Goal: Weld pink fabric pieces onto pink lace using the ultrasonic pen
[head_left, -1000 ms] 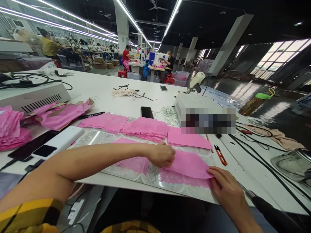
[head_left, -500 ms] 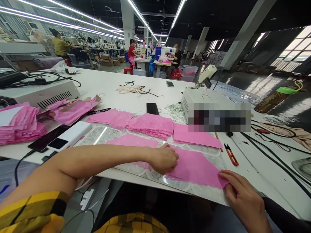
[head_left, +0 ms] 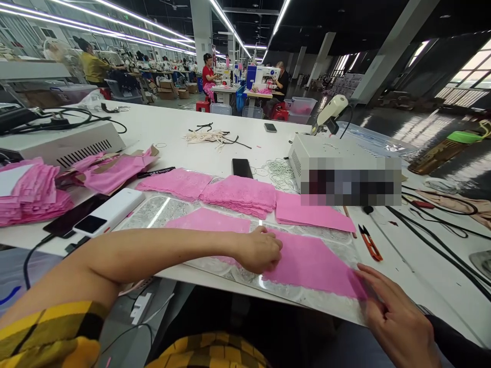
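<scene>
A flat pink fabric piece (head_left: 310, 258) with a slanted right side lies on a clear patterned plastic template (head_left: 314, 301) at the table's front. My left hand (head_left: 263, 250) rests on its left end, fingers curled and closed at the cloth; the fingertips are partly hidden. Beside its right tip is my right hand (head_left: 401, 309), fingers stretched out, the fingertips at the fabric's edge. Another pink piece (head_left: 209, 220) lies to the left, partly covered by my left forearm. Behind are a pink stack on the left (head_left: 174, 184), a thicker middle stack (head_left: 238, 194) and a right stack (head_left: 312, 210).
Orange-handled thread snips (head_left: 370, 243) lie right of the template. A machine box (head_left: 326, 153), black cables (head_left: 441, 245) and a bottle (head_left: 445, 151) stand farther right. On the left are a white power bank (head_left: 109, 212) and a pink fabric pile (head_left: 32, 194). People sew in the background.
My right hand has shifted slightly right and loosened from its pinch on the fabric's right tip, its fingers now straighter. My left hand stays in place. The view has turned slightly.
</scene>
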Demonstrator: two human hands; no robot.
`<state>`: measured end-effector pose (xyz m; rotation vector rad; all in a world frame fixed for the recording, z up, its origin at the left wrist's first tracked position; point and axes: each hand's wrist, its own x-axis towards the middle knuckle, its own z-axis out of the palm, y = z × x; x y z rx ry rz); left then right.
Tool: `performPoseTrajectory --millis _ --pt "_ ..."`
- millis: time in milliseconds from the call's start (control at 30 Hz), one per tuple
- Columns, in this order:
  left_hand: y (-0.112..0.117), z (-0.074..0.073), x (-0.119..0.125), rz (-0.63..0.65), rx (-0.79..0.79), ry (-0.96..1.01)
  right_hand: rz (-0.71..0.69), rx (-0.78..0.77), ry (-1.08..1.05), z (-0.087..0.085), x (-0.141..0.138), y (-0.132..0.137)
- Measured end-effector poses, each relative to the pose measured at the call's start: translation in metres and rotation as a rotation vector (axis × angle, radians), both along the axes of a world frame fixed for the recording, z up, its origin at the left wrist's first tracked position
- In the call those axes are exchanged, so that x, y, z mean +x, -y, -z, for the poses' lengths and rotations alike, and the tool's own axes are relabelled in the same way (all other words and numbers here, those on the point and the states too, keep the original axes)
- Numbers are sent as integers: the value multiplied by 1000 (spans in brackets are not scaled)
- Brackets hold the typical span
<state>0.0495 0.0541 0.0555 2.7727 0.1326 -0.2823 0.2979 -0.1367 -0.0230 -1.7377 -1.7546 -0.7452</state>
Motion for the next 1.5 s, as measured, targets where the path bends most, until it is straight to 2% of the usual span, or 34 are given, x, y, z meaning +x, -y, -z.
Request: performPoseTrajectory --millis 233,433,600,767,933,1133,1200,1333,1500 --pt "-8 -2 -13 53 -106 98 13 5 -71 -20 -26 11" --pt "-7 2 -27 100 -86 174 3 41 -59 -23 -34 11" --pt "-4 6 -26 90 -67 221 5 41 -31 -25 -38 8" --pt "-2 6 -24 72 -73 247 25 25 -90 -22 -41 10" --pt "-1 6 -27 36 -113 259 1 15 -117 -22 -41 9" --pt "-3 2 -18 -67 -230 314 -227 -3 -155 -33 -62 -13" --pt "-4 -1 -14 -116 -274 347 -247 -43 -156 -33 -72 -26" --pt "-5 -6 -10 -198 -364 401 -205 -74 -106 -22 -77 -44" --pt "-7 -5 -15 -275 -475 440 -46 -31 -60 -7 -43 -36"
